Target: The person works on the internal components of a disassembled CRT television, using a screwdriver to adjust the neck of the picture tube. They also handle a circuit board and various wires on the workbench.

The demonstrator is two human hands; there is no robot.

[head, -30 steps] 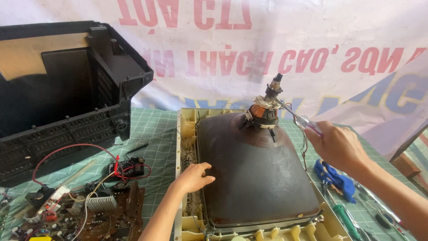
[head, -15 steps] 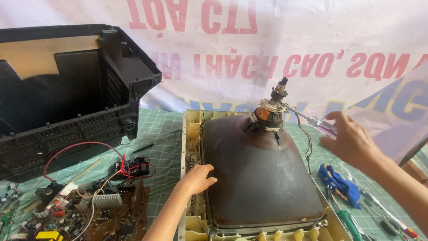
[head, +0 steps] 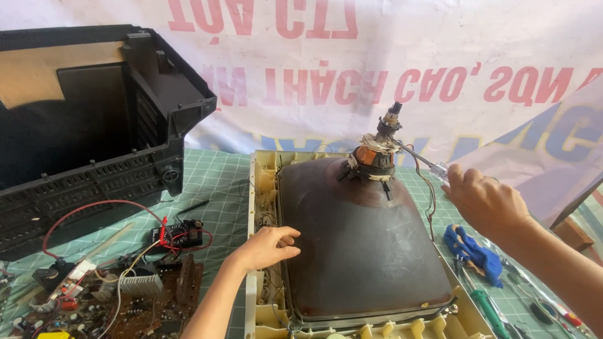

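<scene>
We have the picture tube [head: 361, 251] face-down in its cream front frame [head: 264, 188], centre of frame, neck with copper yoke [head: 372, 160] sticking up. Our left hand [head: 267, 246] rests loosely on the tube's left edge, fingers apart, gripping nothing. Our right hand [head: 487, 201] is closed around a clear-handled screwdriver [head: 427, 163], tip at the yoke. Black rear housing [head: 94, 125] upper left, circuit board [head: 125, 301] with red wires lower left. Blue pliers [head: 471, 251] and green screwdriver [head: 490, 314] lie lower right on the green mat [head: 213, 182].
</scene>
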